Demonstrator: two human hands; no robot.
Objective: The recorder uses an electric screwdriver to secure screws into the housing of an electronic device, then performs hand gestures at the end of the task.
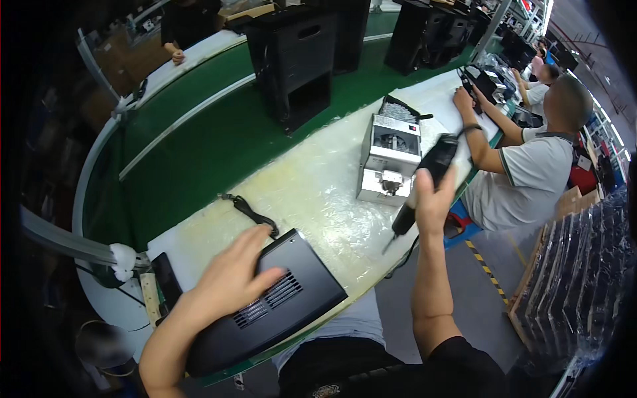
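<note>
My left hand lies open across a black metal housing with two groups of vent slots, its fingers stretched over the far edge. The housing rests on the near left of the plastic-covered work surface. Further right, my right hand is closed round a black electric screwdriver. The tool tilts, and its thin bit points down and left above the near edge of the bench. Just left of the screwdriver stands a silver screw feeder with a dark window on top. A short black cable lies beyond my left fingers.
Tall black cabinets stand on the green conveyor beyond the bench. At the right a co-worker in a light shirt works along the same bench. Wrapped stacked panels stand on the floor at the right. Another person's hand shows across the conveyor.
</note>
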